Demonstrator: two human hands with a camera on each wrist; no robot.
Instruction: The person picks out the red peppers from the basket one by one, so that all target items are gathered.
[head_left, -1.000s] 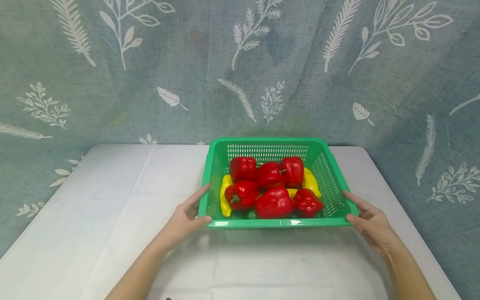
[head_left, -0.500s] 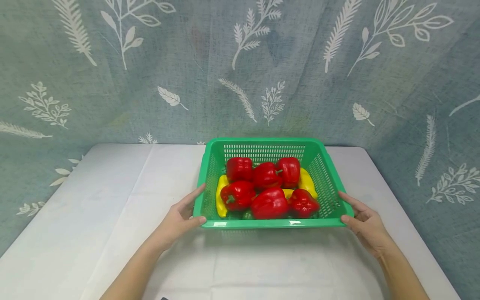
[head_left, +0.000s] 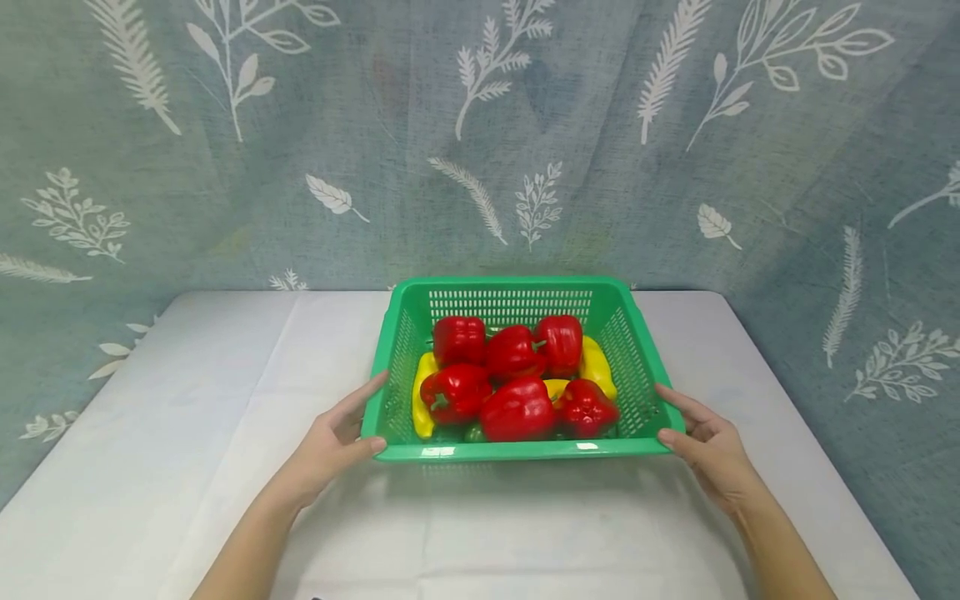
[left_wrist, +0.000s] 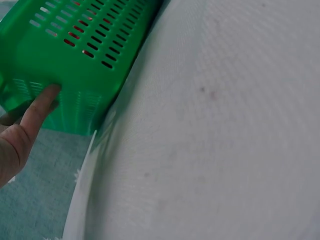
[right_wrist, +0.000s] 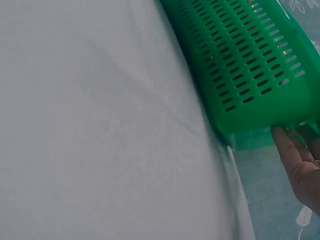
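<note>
A green plastic basket (head_left: 525, 452) with slotted walls sits at the middle of the table in the head view. Red bell peppers (head_left: 517, 410) lie heaped in it, with long curved yellow pieces (head_left: 597, 368) among them and bits of green showing below. My left hand (head_left: 333, 446) holds the front left corner, thumb at the front rim and fingers along the side. At the front right corner, my right hand (head_left: 708, 450) grips the rim in the same way. In the left wrist view, a finger (left_wrist: 40, 107) touches the basket's wall; the right fingers (right_wrist: 285, 145) reach under its corner.
A white cloth (head_left: 187, 483) covers the table and stretches out on both sides of the basket. Behind the far edge hangs a blue-green curtain (head_left: 405, 200) with white leaf prints.
The basket has slid to the left with both hands still on its front corners. The peppers moved along with it. The head view has shifted slightly too.
</note>
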